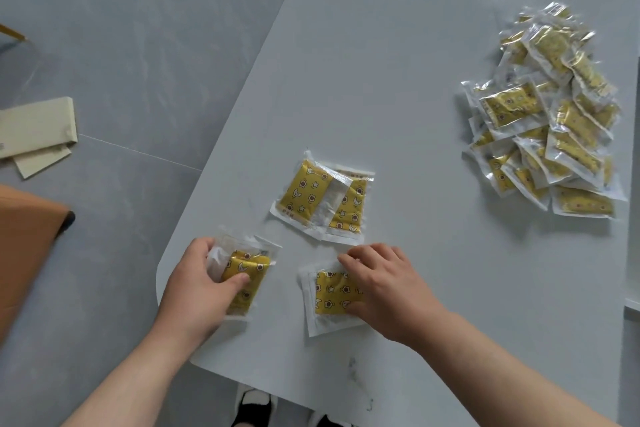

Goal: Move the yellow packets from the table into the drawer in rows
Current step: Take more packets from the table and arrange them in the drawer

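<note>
At the lower left of the frame, near the rounded corner of the pale grey table (398,87), the left hand (202,288) holds a small bundle of packets (247,272). Its thumb presses on the yellow top face and its fingers curl round the far left edge. Just to the right, at lower centre, the right hand (388,288) rests on a flat packet (330,295) lying on the tabletop. The fingers are bent and close together over the packet's upper right edge, and the thumb pinches in at its lower right corner. How many sheets lie under this hand cannot be told.

Above the two hands, in the middle of the frame, a pair of packets (320,201) lies flat. The left one overlaps the right one, and neither hand touches them. At the upper right, well apart from the hands, a loose heap of packets (543,114) in shiny clear wrappers sits on the table.

Left of the table is grey tiled floor (138,45). On it lie beige cardboard pieces (34,128) at the left edge and an orange surface (24,253) below them. Black and white shoes (256,402) show at the bottom edge.
</note>
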A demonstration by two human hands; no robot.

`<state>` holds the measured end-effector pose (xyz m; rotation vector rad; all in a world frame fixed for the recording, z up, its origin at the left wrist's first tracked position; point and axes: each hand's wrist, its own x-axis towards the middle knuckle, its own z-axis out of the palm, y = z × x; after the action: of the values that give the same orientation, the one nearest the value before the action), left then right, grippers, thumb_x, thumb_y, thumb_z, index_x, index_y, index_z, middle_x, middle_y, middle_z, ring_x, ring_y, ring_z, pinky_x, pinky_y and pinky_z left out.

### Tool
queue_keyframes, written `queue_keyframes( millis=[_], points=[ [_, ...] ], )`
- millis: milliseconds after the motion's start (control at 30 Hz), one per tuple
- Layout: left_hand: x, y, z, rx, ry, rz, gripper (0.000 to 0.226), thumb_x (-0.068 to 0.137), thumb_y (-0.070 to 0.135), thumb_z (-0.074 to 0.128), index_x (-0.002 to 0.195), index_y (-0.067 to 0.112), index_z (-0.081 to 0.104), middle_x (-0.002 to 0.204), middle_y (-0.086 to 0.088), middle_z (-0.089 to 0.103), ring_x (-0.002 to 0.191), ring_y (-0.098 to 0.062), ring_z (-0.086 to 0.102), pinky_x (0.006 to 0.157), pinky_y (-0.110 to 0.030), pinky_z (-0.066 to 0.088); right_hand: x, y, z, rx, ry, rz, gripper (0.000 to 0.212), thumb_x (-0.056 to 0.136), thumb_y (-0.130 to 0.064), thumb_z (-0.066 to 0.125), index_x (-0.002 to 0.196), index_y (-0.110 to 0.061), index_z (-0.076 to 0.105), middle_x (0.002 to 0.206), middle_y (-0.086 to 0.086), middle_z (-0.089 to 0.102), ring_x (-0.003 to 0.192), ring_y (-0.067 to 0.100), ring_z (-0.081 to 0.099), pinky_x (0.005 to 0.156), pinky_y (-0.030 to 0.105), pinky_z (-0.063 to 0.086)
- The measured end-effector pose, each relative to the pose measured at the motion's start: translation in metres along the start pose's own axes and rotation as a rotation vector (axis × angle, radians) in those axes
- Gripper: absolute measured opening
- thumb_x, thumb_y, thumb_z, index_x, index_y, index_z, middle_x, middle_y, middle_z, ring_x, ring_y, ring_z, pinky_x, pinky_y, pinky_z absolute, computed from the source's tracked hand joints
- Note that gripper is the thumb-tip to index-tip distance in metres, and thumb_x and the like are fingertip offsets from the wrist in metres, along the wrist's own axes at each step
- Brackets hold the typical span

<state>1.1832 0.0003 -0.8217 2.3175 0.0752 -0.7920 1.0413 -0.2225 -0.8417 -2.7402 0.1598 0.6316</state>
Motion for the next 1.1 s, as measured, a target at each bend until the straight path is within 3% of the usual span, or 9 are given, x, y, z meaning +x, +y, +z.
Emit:
queue_keyframes(
  millis=[167, 267, 400, 500, 600, 700, 867, 1000, 1100],
  points=[
    [0.022, 0.026, 0.006, -0.093, -0.042, 0.043, 0.040, 0.076, 0.010, 0.081, 0.103, 0.025, 0.057, 0.098, -0.001, 0.070, 0.089, -0.023, 0.068, 0.078, -0.043, 0.058, 0.001, -0.001, 0.005, 0.060, -0.014, 0.078, 0.053, 0.062, -0.050, 0.078, 0.107, -0.024, 0.065, 0.095, -0.003, 0.058, 0.086, 0.024, 0.056, 0.080, 0.035, 0.053],
    [0.031, 0.049, 0.018, -0.130, -0.101, 0.087, 0.026, 0.076, 0.009, 0.081, 0.093, 0.020, 0.065, 0.090, -0.002, 0.073, 0.084, -0.023, 0.070, 0.073, -0.042, 0.060, -0.002, -0.003, 0.002, 0.181, -0.074, 0.159, 0.048, 0.076, -0.041, 0.071, 0.117, -0.022, 0.055, 0.112, -0.002, 0.051, 0.099, 0.023, 0.049, 0.085, 0.029, 0.044],
    [0.043, 0.079, 0.041, -0.064, -0.143, 0.144, 0.013, 0.078, 0.010, 0.079, 0.083, 0.017, 0.069, 0.080, 0.000, 0.071, 0.075, -0.017, 0.068, 0.066, -0.030, 0.057, -0.009, -0.004, -0.003, 0.309, -0.114, 0.300, 0.036, 0.087, -0.036, 0.062, 0.115, -0.024, 0.042, 0.095, -0.009, 0.044, 0.088, 0.019, 0.040, 0.070, 0.031, 0.032],
    [0.051, 0.089, 0.062, 0.053, -0.134, 0.165, 0.012, 0.076, 0.019, 0.077, 0.077, 0.012, 0.067, 0.076, -0.005, 0.068, 0.078, -0.026, 0.067, 0.069, -0.036, 0.056, -0.017, -0.002, -0.003, 0.400, -0.101, 0.378, 0.032, 0.090, -0.040, 0.061, 0.109, -0.027, 0.040, 0.092, -0.010, 0.043, 0.085, 0.018, 0.041, 0.070, 0.032, 0.036],
    [0.053, 0.089, 0.077, 0.273, -0.045, 0.191, 0.019, 0.078, 0.026, 0.074, 0.075, 0.012, 0.062, 0.094, -0.002, 0.053, 0.100, -0.030, 0.053, 0.084, -0.030, 0.041, -0.024, 0.007, -0.005, 0.493, -0.072, 0.467, 0.029, 0.088, -0.038, 0.063, 0.088, -0.027, 0.036, 0.079, -0.012, 0.043, 0.081, 0.017, 0.044, 0.069, 0.032, 0.039],
    [0.051, 0.092, 0.080, 0.354, -0.011, 0.171, 0.017, 0.083, 0.030, 0.073, 0.095, 0.018, 0.068, 0.122, -0.003, 0.047, 0.117, -0.028, 0.043, 0.097, -0.032, 0.036, -0.028, 0.019, -0.007, 0.630, 0.042, 0.548, 0.036, 0.081, -0.029, 0.071, 0.070, -0.020, 0.037, 0.066, -0.007, 0.046, 0.065, 0.012, 0.043, 0.058, 0.026, 0.036],
    [0.053, 0.098, 0.079, 0.441, 0.023, 0.164, 0.016, 0.083, 0.038, 0.072, 0.094, 0.029, 0.067, 0.094, 0.003, 0.044, 0.089, -0.021, 0.043, 0.082, -0.030, 0.037, -0.023, 0.030, -0.017, 1.009, 0.271, 0.721, 0.019, 0.075, -0.005, 0.077, 0.067, -0.017, 0.064, 0.064, -0.005, 0.067, 0.055, 0.004, 0.058, 0.055, 0.022, 0.049],
    [0.056, 0.099, 0.079, 0.388, 0.000, 0.167, 0.010, 0.085, 0.030, 0.071, 0.090, 0.024, 0.065, 0.093, 0.001, 0.045, 0.087, -0.022, 0.051, 0.077, -0.029, 0.040, -0.014, 0.034, -0.025, 1.280, 0.359, 0.781, 0.017, 0.080, 0.002, 0.075, 0.084, -0.015, 0.074, 0.076, 0.005, 0.076, 0.074, 0.026, 0.074, 0.069, 0.043, 0.062],
    [0.057, 0.096, 0.076, 0.286, -0.028, 0.176, 0.007, 0.084, 0.024, 0.071, 0.085, 0.021, 0.065, 0.094, 0.000, 0.047, 0.077, -0.015, 0.051, 0.071, -0.025, 0.039, -0.007, 0.033, -0.031, 1.411, 0.385, 0.815, 0.020, 0.085, 0.004, 0.069, 0.091, -0.015, 0.074, 0.082, 0.004, 0.078, 0.076, 0.024, 0.075, 0.065, 0.035, 0.061]
  ],
)
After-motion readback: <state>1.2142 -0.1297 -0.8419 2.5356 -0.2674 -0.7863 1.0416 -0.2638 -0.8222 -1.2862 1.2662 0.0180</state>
